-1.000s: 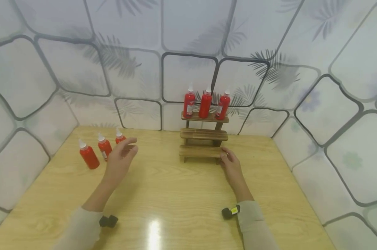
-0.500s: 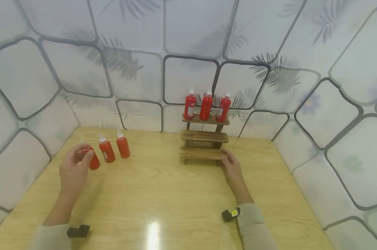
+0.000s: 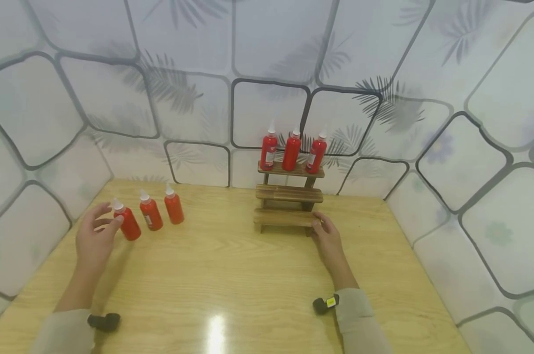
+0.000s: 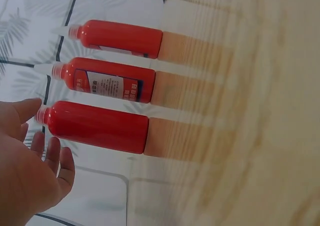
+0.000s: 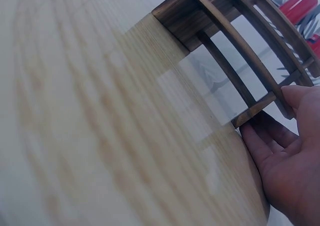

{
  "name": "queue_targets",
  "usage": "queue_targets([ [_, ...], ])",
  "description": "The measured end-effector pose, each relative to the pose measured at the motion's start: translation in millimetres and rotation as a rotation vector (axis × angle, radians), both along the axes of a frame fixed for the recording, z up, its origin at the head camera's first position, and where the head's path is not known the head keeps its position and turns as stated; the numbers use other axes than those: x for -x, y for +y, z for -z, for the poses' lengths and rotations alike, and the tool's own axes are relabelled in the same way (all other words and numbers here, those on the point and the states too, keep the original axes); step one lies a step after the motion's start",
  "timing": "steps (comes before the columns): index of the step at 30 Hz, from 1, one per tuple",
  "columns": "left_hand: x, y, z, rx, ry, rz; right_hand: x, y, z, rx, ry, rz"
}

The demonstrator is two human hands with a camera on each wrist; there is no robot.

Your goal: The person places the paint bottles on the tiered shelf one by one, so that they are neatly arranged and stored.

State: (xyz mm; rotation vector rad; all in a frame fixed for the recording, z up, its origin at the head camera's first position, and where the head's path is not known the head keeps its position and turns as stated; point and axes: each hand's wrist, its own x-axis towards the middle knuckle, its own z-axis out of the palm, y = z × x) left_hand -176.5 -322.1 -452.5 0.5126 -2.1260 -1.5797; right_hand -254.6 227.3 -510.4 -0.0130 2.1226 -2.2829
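My left hand [image 3: 94,236] is at the leftmost red squeeze bottle [image 3: 129,226], fingers spread and loosely bent beside its white nozzle. In the left wrist view, the thumb side of the left hand [image 4: 30,161] lies right at the bottle's neck, and the other fingers stand apart from its body. Two more squeeze bottles, a middle one [image 3: 151,215] and a right one [image 3: 174,208], stand upright beside it. My right hand [image 3: 327,236] pinches the right end of the lowest step of a three-tier wooden stand [image 3: 284,216], thumb above and fingers at the leg.
Three more red bottles [image 3: 292,153] stand in a row on the stand's top tier, close to the patterned back wall [image 3: 196,113]. Patterned walls also border the wooden table [image 3: 231,275] left and right. Both wrists carry small black cameras [image 3: 105,322].
My left hand has swung left from the rightmost loose bottle to the leftmost one, then drawn slightly left of it. The right hand keeps its hold on the stand.
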Motion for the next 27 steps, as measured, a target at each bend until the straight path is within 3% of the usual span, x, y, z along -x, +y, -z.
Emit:
queue_targets([
  [8,3.9,-7.6,8.8,0.082,-0.024,0.115,0.9,-0.3,1.0,0.009,0.0,-0.002],
  [23,18.3,-1.5,13.4,-0.081,-0.079,0.18,2.8,1.7,3.9,-0.002,0.006,-0.007],
  [27,19.8,-0.6,14.0,-0.087,-0.073,0.163,2.7,2.5,3.8,-0.002,0.002,-0.006],
])
